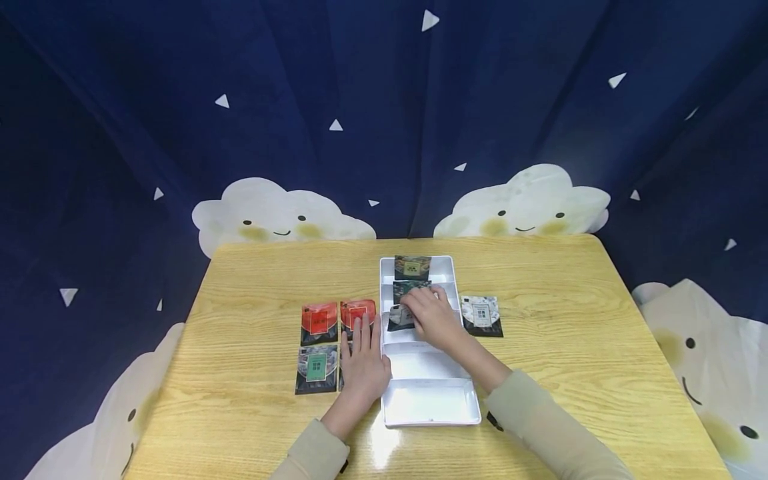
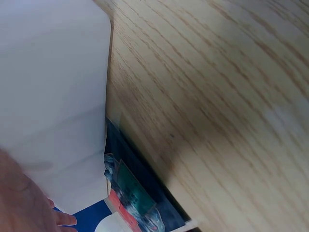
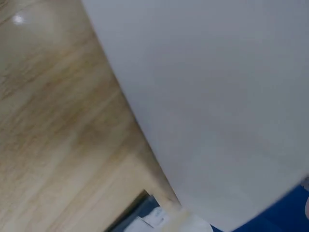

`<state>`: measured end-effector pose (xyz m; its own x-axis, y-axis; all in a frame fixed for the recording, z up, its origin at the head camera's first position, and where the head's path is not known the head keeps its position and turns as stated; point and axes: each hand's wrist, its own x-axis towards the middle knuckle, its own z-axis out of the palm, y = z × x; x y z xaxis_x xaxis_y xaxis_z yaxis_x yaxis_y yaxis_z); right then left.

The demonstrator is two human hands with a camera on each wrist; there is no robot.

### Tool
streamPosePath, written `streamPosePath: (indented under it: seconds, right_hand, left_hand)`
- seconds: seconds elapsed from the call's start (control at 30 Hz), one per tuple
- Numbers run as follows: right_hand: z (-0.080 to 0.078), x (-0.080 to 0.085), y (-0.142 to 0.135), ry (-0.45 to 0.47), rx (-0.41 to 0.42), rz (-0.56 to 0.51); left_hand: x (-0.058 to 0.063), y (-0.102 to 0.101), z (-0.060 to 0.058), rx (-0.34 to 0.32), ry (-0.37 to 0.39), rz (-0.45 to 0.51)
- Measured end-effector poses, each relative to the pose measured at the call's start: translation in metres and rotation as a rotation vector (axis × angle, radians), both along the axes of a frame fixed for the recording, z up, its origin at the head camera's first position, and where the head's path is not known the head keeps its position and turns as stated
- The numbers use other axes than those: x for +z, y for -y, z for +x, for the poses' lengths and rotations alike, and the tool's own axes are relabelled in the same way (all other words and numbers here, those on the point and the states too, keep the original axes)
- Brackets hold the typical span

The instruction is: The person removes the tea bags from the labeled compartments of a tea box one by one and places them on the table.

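While a white tray point(image 1: 432, 403) runs from near to far on the wooden table point(image 1: 570, 373), packets lie at both its sides. To the left, a red packet point(image 1: 319, 323) and a second red packet point(image 1: 358, 311) form the far row; a green packet point(image 1: 317, 369) and its twin point(image 2: 136, 189) form the near one. To the right, just beside the tray, lies a white packet point(image 1: 482, 316). A dark blue curtain point(image 1: 384, 80) with clouds hangs beyond.

The left hand point(image 1: 365, 367), fingers straight and slightly apart, covers most of the twin and part of the second red packet. The right hand point(image 1: 437, 320) hides parts of two packets inside the tray, its bent fingers pinching the right end of the grey packet point(image 1: 399, 319).

That packet sits tilted in the third compartment from the far end, grey above, black below. Farther on are a dark green packet point(image 1: 408, 292) and a gold-labelled packet point(image 1: 412, 268), one per compartment.
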<state>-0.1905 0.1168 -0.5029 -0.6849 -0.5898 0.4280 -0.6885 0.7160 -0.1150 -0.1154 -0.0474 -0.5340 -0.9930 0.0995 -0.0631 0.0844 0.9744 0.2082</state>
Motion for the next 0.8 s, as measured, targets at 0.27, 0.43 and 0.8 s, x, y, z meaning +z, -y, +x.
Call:
streamPosePath:
  seconds: [0.27,0.43,0.8]
  right_hand:
    - [-0.005,0.024,-0.018,-0.092,-0.07,-0.195]
    - [-0.01,0.031,-0.038,-0.132,-0.14,-0.28]
    - [-0.022,0.017,-0.097,-0.094,-0.372,-0.331]
  left_hand:
    - [-0.001,0.0,0.0,-0.002,0.011,-0.026]
    - [0.0,0.0,0.0,-0.004,0.018,-0.016]
    - [-0.001,0.0,0.0,-0.001,0.025,-0.008]
